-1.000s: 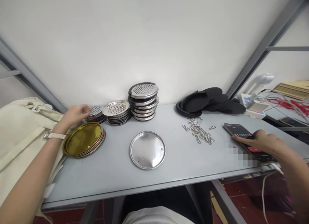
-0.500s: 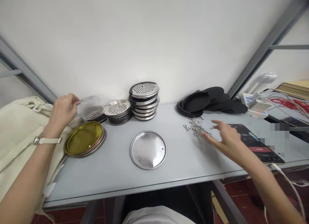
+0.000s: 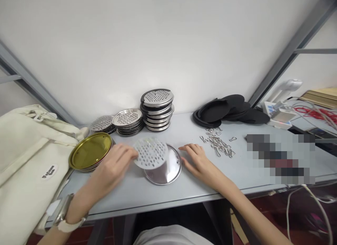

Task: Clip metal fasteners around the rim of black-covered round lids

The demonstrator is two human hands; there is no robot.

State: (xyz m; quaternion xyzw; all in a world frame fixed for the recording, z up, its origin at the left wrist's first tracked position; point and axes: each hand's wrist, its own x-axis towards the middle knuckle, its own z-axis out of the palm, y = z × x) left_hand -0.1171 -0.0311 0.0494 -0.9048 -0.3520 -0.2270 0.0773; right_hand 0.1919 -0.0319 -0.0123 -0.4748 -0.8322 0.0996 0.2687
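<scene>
My left hand (image 3: 116, 167) pinches the left edge of a round perforated grater disc (image 3: 150, 153), tilted above a shiny silver round lid (image 3: 168, 173) on the table. The disc covers the upper left part of the lid. My right hand (image 3: 198, 164) is open, its fingertips at the lid's right rim; whether they touch it I cannot tell. Left of my left hand lies a stack of lids with a gold one (image 3: 91, 152) on top. Behind stand two stacks of grater discs, a low one (image 3: 102, 123) and a fuller one (image 3: 127, 118).
A taller stack of silver and black discs (image 3: 157, 111) stands by the wall. Black round pieces (image 3: 218, 111) lie heaped at the back right, with several small metal clips (image 3: 219, 146) before them. A cream bag (image 3: 23, 160) lies left; a pixelated patch covers the right.
My left hand has lifted a grater disc from the low stack and carried it right, over the silver lid. My right hand has left the phone and moved left to the lid's edge.
</scene>
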